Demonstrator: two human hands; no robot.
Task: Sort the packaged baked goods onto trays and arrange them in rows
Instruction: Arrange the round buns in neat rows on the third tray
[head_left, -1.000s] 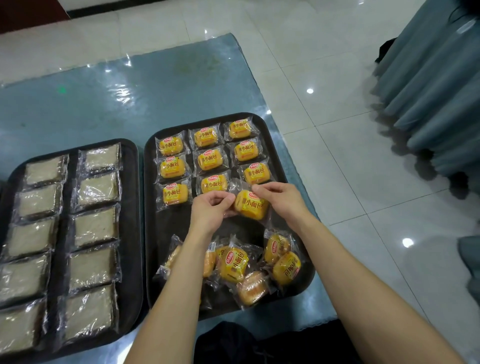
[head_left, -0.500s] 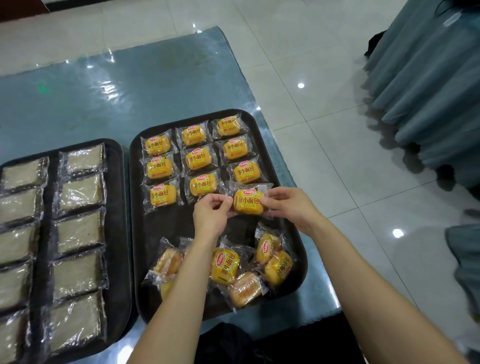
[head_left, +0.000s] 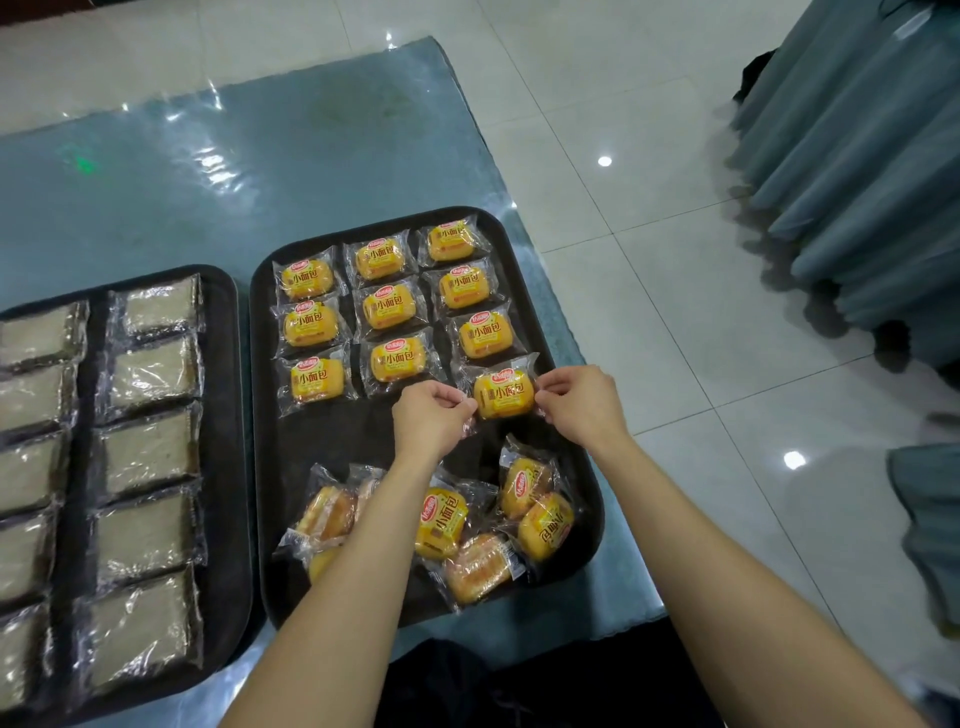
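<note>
Both hands pinch one yellow bun (head_left: 504, 393) by its wrapper: the left hand (head_left: 428, 422) grips the clear flap at the bun's left end, the right hand (head_left: 581, 405) the flap at its right end. The bun sits at the right edge of the right tray (head_left: 524, 244), about halfway down, directly below the third bun of the right column. Its long axis runs across the tray, left to right, with the printed face up and the red logo toward the far edge, matching the rows (head_left: 382, 306) beyond it. Those nine buns fill the far half of the tray in three columns of three, all facing the same way, their wrappers touching or nearly so.

Near the tray's near edge lies an unsorted pile (head_left: 457, 530) of buns at mixed angles, some label up, some showing the pale underside, several overlapping. The left forearm crosses over the pile's left part and hides some of it. A bare strip of tray lies between the pile and the held bun.

The left tray (head_left: 228, 467), just beside the right one, holds pale cakes (head_left: 148, 457) in clear wrap, in two columns. Both trays rest on a blue table (head_left: 234, 171) under glossy film; the right tray is near its right edge. Grey pleated cloth (head_left: 857, 182) hangs over the tiled floor at the far right.
</note>
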